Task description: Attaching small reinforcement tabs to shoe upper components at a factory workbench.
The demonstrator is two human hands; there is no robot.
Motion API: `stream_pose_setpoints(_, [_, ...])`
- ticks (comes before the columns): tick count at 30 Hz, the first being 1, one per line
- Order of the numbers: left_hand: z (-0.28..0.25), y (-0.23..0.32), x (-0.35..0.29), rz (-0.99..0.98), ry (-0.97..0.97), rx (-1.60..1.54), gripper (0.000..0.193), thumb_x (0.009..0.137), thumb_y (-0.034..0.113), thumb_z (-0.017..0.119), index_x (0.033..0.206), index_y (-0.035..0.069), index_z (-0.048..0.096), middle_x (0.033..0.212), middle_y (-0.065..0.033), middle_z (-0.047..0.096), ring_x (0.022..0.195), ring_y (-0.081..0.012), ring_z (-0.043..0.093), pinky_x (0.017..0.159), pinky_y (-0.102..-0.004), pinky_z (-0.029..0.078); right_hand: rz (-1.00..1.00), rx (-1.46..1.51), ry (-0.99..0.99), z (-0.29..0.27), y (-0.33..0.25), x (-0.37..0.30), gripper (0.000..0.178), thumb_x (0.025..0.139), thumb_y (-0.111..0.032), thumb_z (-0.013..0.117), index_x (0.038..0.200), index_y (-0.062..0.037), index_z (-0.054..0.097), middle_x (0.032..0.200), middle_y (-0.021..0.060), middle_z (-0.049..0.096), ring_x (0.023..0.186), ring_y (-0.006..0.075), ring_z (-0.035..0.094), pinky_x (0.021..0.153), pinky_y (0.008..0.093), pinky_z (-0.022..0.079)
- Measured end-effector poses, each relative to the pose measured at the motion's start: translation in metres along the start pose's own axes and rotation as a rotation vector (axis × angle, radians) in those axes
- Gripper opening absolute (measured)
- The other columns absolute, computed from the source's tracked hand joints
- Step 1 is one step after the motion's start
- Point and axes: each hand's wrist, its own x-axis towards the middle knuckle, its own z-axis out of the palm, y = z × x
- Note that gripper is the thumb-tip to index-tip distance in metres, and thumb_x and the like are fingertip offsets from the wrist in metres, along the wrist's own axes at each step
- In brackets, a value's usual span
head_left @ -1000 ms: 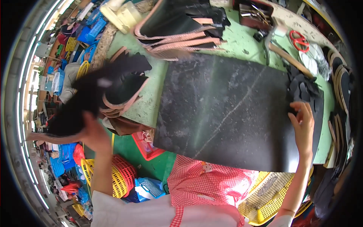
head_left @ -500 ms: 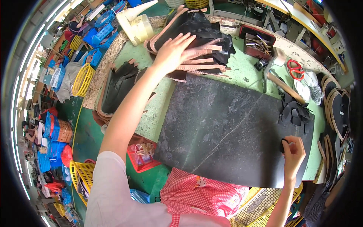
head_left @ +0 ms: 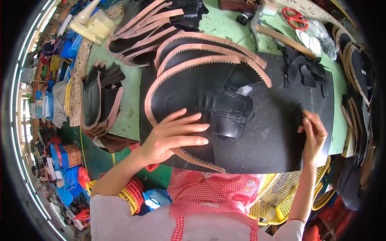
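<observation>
Three black leather shoe uppers with stitched pinkish-tan edges lie fanned out on a black rubber mat. My left hand rests flat on the nearest one, fingers apart. Toward the right, my right hand pinches a small black leather piece between thumb and fingers above the mat. Similar small black pieces are heaped at the mat's far right corner. Beyond the mat on the left lies a pile of more uppers.
Another stack of uppers sits at the left of the green table. A hammer, red-handled scissors and a pale yellow container are along the far side. More uppers stand at the right; a yellow basket is below the table edge.
My left hand has come back from the far pile toward me, and three uppers now lie on the mat. My right hand has risen slightly, still pinching the small piece. The view has shifted.
</observation>
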Motion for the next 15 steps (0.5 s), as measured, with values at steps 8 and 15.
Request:
stream_pose_setpoints(8, [0.036, -0.019, 0.038, -0.47, 0.691, -0.878, 0.031, 0.107, 0.012, 0.059, 0.135, 0.0, 0.062, 0.107, 0.0029, 0.06, 0.094, -0.0054, 0.054, 0.086, -0.0222, 0.045, -0.319, -0.018, -0.437, 0.061, -0.05, 0.0, 0.01, 0.098, -0.009, 0.064, 0.105, -0.0024, 0.062, 0.111, 0.0131, 0.067, 0.099, 0.0261, 0.066, 0.088, 0.0382, 0.052])
stream_pose_setpoints(15, [0.022, 0.003, 0.082, -0.423, 0.874, -0.773, 0.008, 0.106, 0.017, 0.061, 0.104, 0.012, 0.067, 0.078, 0.0121, 0.046, 0.054, 0.0036, 0.032, 0.049, -0.0152, 0.025, -0.69, -0.685, -0.323, 0.115, -0.04, 0.028, 0.013, 0.086, -0.005, 0.068, 0.095, -0.0037, 0.059, 0.124, 0.0151, 0.065, 0.118, 0.0322, 0.059, 0.104, 0.045, 0.042])
